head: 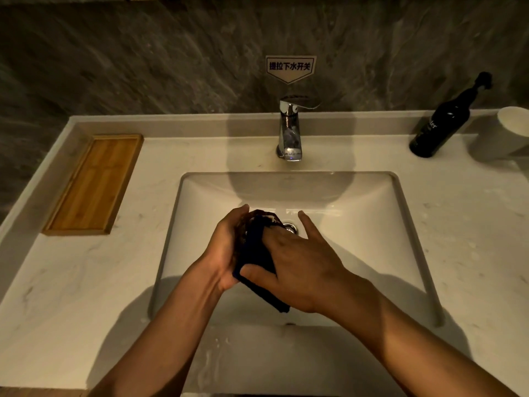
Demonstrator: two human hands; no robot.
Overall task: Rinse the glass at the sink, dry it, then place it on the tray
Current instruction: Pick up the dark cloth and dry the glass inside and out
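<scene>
Over the white sink basin [357, 224], my left hand [226, 247] grips a clear glass [252, 217], of which only the upper rim shows. A dark blue cloth [254, 253] is pushed into and around the glass, held by my right hand [297, 259], whose index finger sticks out straight. One end of the cloth hangs below my right palm. The glass body is mostly hidden by cloth and fingers. A wooden tray [94, 181] lies on the counter to the left, with nothing on it.
A chrome faucet [290, 130] stands behind the basin, no water running. The drain [290, 227] shows beside my hands. A dark bottle [440, 124] and a white cup [513, 124] stand at the back right. Water drops lie on the marble counter [71, 282].
</scene>
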